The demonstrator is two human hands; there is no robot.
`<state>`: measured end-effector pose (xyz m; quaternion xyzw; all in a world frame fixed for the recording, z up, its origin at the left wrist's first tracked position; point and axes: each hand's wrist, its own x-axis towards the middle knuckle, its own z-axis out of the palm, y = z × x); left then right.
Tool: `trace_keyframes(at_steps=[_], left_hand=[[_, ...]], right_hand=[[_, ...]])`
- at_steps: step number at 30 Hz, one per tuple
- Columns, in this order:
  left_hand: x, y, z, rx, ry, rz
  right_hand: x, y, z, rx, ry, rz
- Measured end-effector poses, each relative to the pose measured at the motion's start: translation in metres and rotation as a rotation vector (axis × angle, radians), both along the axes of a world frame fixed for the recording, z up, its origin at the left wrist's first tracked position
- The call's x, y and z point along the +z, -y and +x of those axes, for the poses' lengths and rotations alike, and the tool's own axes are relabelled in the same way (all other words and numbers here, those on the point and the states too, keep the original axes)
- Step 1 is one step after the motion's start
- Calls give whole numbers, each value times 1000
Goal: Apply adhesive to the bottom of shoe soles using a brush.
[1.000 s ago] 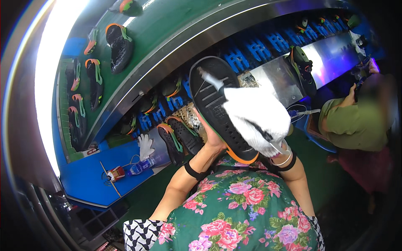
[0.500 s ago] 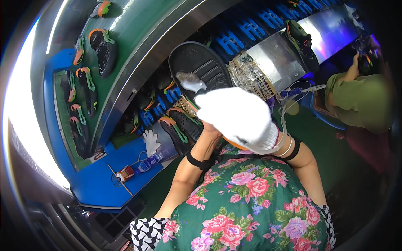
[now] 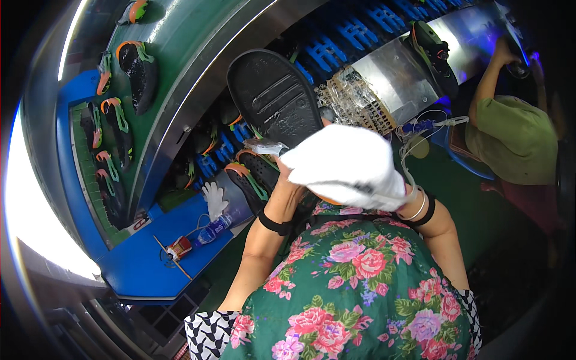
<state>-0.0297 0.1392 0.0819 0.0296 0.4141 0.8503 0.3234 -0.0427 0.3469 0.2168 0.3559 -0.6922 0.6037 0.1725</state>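
Note:
A black clog or sandal sole (image 3: 273, 96) is held bottom up in front of me, wet-looking patches on its grooved surface. My left hand (image 3: 290, 172), bare and mostly hidden, grips the shoe from below and the left. My right hand (image 3: 345, 165) wears a white knit glove and lies across the shoe's near part. At the glove's fingertips is a small brush (image 3: 265, 146) with pale bristles, now just off the sole's left edge. A bit of orange trim (image 3: 327, 198) shows under the glove.
Black clogs with orange and green trim (image 3: 137, 75) lie on a green belt at left. A blue table (image 3: 144, 270) carries a plastic bottle (image 3: 214, 230) and a white glove (image 3: 214, 200). Blue racks (image 3: 327, 53) line the far side. A co-worker in green (image 3: 510, 141) sits at right.
The brush has moved from on top of the sole down to its left edge. The sole has shifted slightly left and up. The co-worker's arm has reached farther forward.

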Motion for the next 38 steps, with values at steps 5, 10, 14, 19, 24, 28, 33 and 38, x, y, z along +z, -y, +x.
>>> trace_keyframes(at_steps=[5,10,14,19,24,28,33,38], left_hand=[[21,-13,-1,243,236,560],[11,-11,-29,9,-47,446],[42,-17,-24,404,353,354],[39,-21,-28,167,114,358],[48,-19,-37,219,46,271],[48,-24,-41,263,-76,405],[45,-20,-44,321,-85,381],[47,-23,-48,353,-151,391]], right_hand=[[-19,2,4,-38,147,-10],[-15,5,7,37,92,18],[-19,-8,4,9,188,6],[-33,1,18,50,148,20],[-23,-12,13,-7,246,-32],[-33,1,25,-48,56,83],[-23,-18,13,31,270,-67],[-34,-9,26,-16,166,2]])
